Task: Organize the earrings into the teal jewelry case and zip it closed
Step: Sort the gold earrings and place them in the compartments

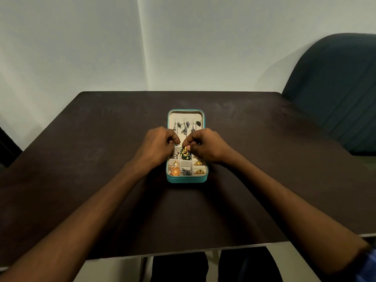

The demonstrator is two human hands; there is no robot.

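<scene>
Pale walls meet in a corner behind a dark brown rectangular table (101, 159), and a dark green padded chair (335, 88) stands at its far right side. Near the middle of the table lies the open teal zip-around jewelry case (186, 180) with a cream lining, its long axis pointing away from the person. Its far half holds a row of silver dangling earrings (185, 127) hung on the lining. Its near half is divided into small square compartments: an orange-and-gold round earring (175, 170) lies in the near left one, small dark silver pieces (186, 171) in the near middle one, and gold rings (199, 163) sit in the right column. Both hands hover over the middle of the case, close together. The right hand (205, 146) has its fingers curled, thumb and fingertips pinching a green-and-gold earring (185, 153) above the centre compartment. The left hand (158, 145) is also curled; whether it grasps anything cannot be told.
</scene>
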